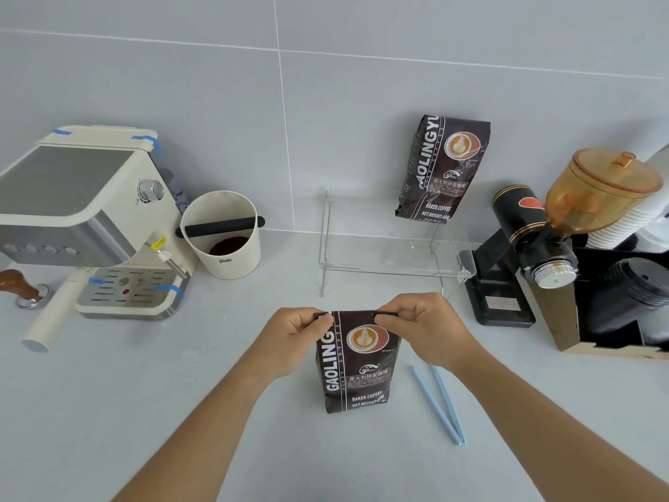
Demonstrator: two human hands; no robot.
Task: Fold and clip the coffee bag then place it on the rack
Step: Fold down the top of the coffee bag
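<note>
A dark brown coffee bag (356,371) stands upright on the grey counter in front of me. My left hand (295,338) pinches its top edge at the left corner, and my right hand (420,329) pinches the same edge at the right corner. The top edge looks folded flat between my fingers. A light blue sealing clip (440,403) lies open on the counter just right of the bag, untouched. Behind the bag stands a clear acrylic rack (394,273), with a second identical coffee bag (440,168) upright on its back right part.
A cream espresso machine (87,219) sits at the left with a tamper (21,288) beside it. A cream knock box (224,235) stands next to it. A black grinder with an amber hopper (550,226) and a box of cups and lids (622,302) fill the right side.
</note>
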